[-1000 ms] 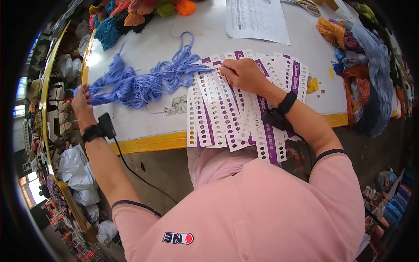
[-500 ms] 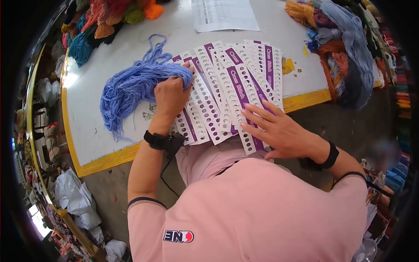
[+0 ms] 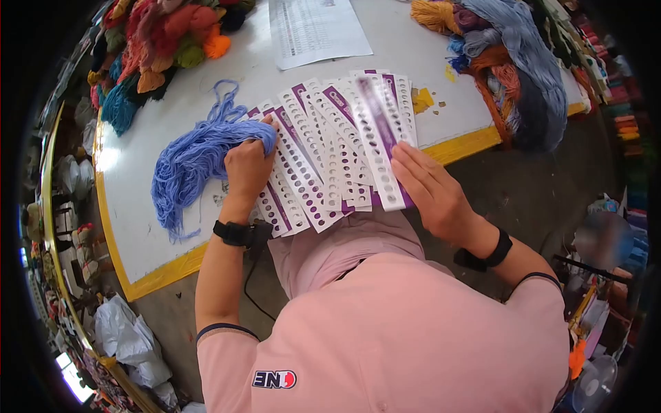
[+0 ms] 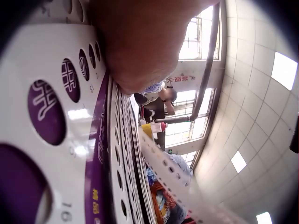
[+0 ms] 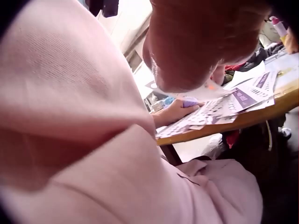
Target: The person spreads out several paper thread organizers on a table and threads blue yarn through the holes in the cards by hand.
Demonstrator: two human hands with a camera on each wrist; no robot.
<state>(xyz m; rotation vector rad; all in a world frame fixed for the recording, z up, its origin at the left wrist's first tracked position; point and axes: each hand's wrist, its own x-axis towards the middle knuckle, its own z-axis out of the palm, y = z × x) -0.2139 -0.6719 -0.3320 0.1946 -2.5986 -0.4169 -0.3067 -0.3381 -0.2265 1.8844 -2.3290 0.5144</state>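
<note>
A bundle of blue yarn point(image 3: 189, 155) lies on the table, its right end gripped by the left hand point(image 3: 248, 165). The left hand rests at the left edge of the fanned, overlapping punched cards point(image 3: 303, 158), white with purple bands. Over the right side of the fan, the right hand point(image 3: 437, 196) holds one card point(image 3: 375, 138) by its lower right edge, the card tilted and blurred at its top. In the left wrist view that raised card point(image 4: 173, 175) is a blurred strip. Part of the left hand point(image 5: 180, 111) shows in the right wrist view.
Colourful yarn hanks point(image 3: 155, 34) lie at the table's back left, and more yarn point(image 3: 513, 62) hangs over its right side. A printed sheet point(image 3: 317, 31) is behind the cards. Yellow scraps point(image 3: 421, 100) sit right of them. Yellow edging point(image 3: 165, 272) runs along the table's near side.
The left hand has come from the far left to the cards, and the yarn is now bunched. The right hand released the yarn, moved right and lifted a card.
</note>
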